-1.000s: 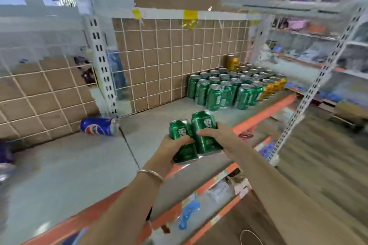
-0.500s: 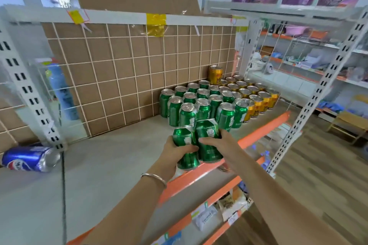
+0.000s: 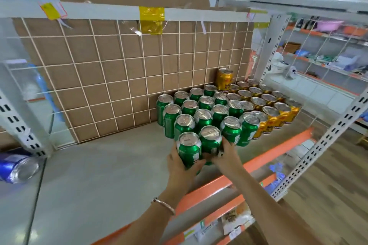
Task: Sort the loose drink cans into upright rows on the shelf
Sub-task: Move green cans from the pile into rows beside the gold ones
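Note:
Two green cans stand upright side by side at the front of a block of green cans (image 3: 201, 109) on the grey shelf (image 3: 103, 175). My left hand (image 3: 180, 162) grips the left green can (image 3: 189, 150). Fingers of my right hand (image 3: 226, 154) curl round the right green can (image 3: 210, 141). Both cans sit just in front of the upright green rows, touching or nearly touching them. Gold cans (image 3: 272, 109) stand in rows to the right of the green ones. A blue can (image 3: 17, 167) lies on its side at the far left of the shelf.
A wire grid backed with cardboard (image 3: 123, 69) closes the shelf's rear. One taller gold can (image 3: 224, 79) stands at the back. White perforated uprights (image 3: 322, 141) frame the right side. The orange shelf lip (image 3: 258, 162) runs along the front, with lower shelves below.
Both hands carried the two green cans forward and to the right, up against the front of the green rows. The view has shifted right, so the blue can now sits at the far left.

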Tool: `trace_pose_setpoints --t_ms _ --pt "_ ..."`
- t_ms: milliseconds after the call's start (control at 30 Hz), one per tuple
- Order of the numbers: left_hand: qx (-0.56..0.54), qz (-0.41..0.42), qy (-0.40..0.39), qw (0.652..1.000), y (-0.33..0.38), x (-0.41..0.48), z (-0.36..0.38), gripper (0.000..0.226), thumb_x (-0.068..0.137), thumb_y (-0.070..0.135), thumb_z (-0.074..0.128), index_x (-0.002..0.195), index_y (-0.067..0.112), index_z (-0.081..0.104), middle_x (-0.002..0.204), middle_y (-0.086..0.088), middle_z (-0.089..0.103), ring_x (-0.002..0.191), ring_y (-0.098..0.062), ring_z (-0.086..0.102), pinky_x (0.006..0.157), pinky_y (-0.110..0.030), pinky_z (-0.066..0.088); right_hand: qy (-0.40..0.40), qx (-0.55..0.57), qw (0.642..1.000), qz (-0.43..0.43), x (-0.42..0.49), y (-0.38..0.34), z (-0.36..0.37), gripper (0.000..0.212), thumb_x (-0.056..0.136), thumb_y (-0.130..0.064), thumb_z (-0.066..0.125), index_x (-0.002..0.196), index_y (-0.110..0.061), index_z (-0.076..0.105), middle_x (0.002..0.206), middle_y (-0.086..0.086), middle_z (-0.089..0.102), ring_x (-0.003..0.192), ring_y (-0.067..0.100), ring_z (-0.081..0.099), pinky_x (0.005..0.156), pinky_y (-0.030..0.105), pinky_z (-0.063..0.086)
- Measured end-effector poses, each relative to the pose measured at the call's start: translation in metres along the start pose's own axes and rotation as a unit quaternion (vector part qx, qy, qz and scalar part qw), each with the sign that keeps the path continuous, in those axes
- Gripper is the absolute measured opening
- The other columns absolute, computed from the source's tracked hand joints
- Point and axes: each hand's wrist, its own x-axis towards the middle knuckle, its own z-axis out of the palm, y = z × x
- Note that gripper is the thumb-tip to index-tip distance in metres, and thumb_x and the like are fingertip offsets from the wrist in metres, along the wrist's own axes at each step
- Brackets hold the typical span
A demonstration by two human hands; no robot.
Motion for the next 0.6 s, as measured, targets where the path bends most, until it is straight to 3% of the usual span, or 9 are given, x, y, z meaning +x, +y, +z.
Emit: trace_pose_setpoints --t_ms 67,167,367,500,600 --pt "0.096 0.025 0.012 0.995 -0.003 -0.006 0.001 0.093 0.068 0.028 0.081 0.143 0.013 0.027 0.132 -0.011 0.039 0.121 -0.022 0.038 0.105 -0.037 0.035 0.006 -0.049 0.999 -0.003 -0.004 0.004 0.002 0.082 0.060 -0.039 0.084 0.132 -0.027 0.047 0.130 0.002 0.051 0.121 0.025 0.047 0.106 0.046 0.038" --pt "0.186 0.027 0.035 0.982 -0.006 -0.001 0.005 0.090 0.074 0.038 0.075 0.144 0.013 0.024 0.138 -0.011 0.039 0.127 -0.028 0.037 0.106 -0.041 0.034 0.007 -0.045 0.999 0.007 -0.010 0.001 0.000 0.081 0.069 -0.027 0.082 0.137 -0.019 0.040 0.132 0.006 0.041 0.122 0.026 0.040 0.109 0.043 0.033" --pt "0.248 -0.013 0.049 0.967 -0.003 0.007 0.016 0.095 0.076 0.053 0.067 0.145 0.010 0.017 0.143 -0.008 0.034 0.134 -0.026 0.031 0.108 -0.039 0.026 0.015 -0.018 0.999 -0.037 -0.019 0.017 -0.004 0.074 0.081 -0.001 0.067 0.143 -0.018 0.031 0.140 0.005 0.033 0.128 0.026 0.043 0.108 0.046 0.039" --pt "0.268 0.000 0.044 0.963 -0.007 0.008 0.018 0.095 0.076 0.054 0.066 0.144 0.010 0.017 0.141 -0.006 0.033 0.133 -0.024 0.031 0.107 -0.035 0.025 0.021 -0.026 0.998 -0.049 -0.016 0.020 -0.009 0.073 0.082 -0.002 0.067 0.143 -0.017 0.031 0.141 0.007 0.028 0.129 0.027 0.043 0.110 0.035 0.035" --pt "0.241 0.009 0.013 0.970 -0.006 0.011 0.012 0.090 0.076 0.049 0.069 0.142 0.013 0.020 0.140 -0.005 0.034 0.133 -0.022 0.031 0.106 -0.033 0.025 0.021 -0.033 0.997 -0.066 -0.018 0.023 -0.011 0.071 0.086 0.002 0.060 0.145 -0.020 0.029 0.142 0.006 0.032 0.130 0.025 0.043 0.103 0.028 0.035"
